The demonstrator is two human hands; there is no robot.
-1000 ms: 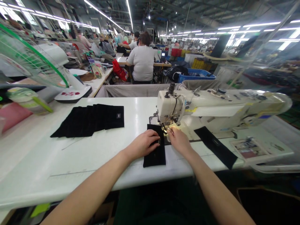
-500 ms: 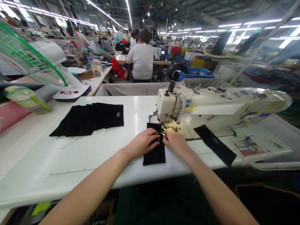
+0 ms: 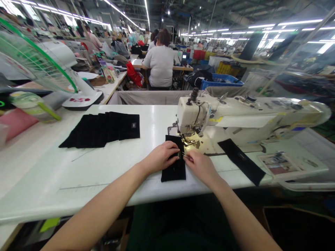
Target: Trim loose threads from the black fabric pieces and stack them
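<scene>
A black fabric piece (image 3: 173, 173) lies on the pale sewing table (image 3: 117, 174), its far end beside the needle area of the sewing machine (image 3: 192, 118). My left hand (image 3: 163, 157) rests on this piece, fingers bent over a small label. At the piece's right edge, my right hand (image 3: 200, 164) is closed on a small metal tool (image 3: 186, 156), like tweezers or snips, its tip pointing at the label. A fanned stack of black pieces (image 3: 104, 129) lies to the left, the top one bearing a grey label. Another black strip (image 3: 242, 161) lies at the right.
A green-rimmed fan (image 3: 39, 55) stands at the left near a plastic cup (image 3: 32, 104). A loose thread lies below the stack. Beyond the table, a person in a white shirt (image 3: 161, 64) sits facing away, with a blue crate (image 3: 222, 81) to the right.
My right hand has moved slightly down and away from the needle area with the metal tool. My left hand stays on the fabric. The whole view has shifted a little.
</scene>
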